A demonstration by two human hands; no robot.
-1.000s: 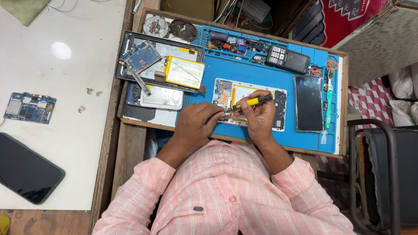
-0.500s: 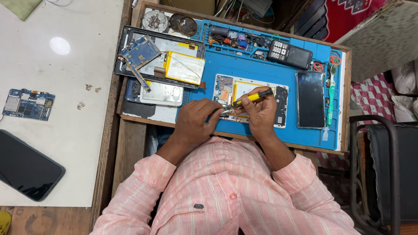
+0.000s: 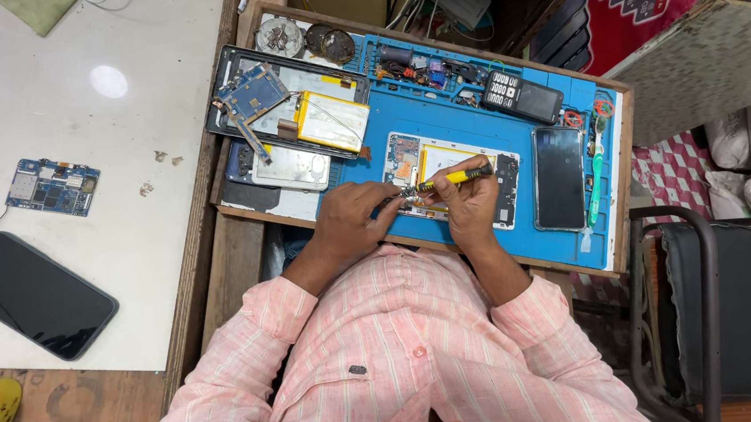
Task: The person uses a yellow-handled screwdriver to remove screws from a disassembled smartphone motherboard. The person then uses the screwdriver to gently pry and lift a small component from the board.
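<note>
Head view looks straight down on a wooden counter (image 3: 237,249) carrying a blue work mat (image 3: 441,130); near the mat's near edge lies an opened phone (image 3: 443,157), its back off and insides showing; the right hand (image 3: 471,205) is closed around a yellow-handled screwdriver (image 3: 449,178), whose tip points left at the phone's lower left part; the left hand (image 3: 354,224) rests curled on that same corner, fingertips pinched close by the tip, though whether they hold anything I cannot tell; both hands cover the phone's near edge. Just right of it lies a dark phone (image 3: 559,177), screen up, and beside that, along the mat's right edge, a green tool (image 3: 595,180). Toward the mat's far edge sit a black battery pack (image 3: 523,97) and small parts in moulded compartments (image 3: 422,66). At the left edge a dark tray (image 3: 227,89) holds a blue circuit board (image 3: 252,91) and a yellowish battery (image 3: 331,121). Left of the counter, a white surface (image 3: 81,216) carries another circuit board (image 3: 52,186) and a black phone (image 3: 32,294).
</note>
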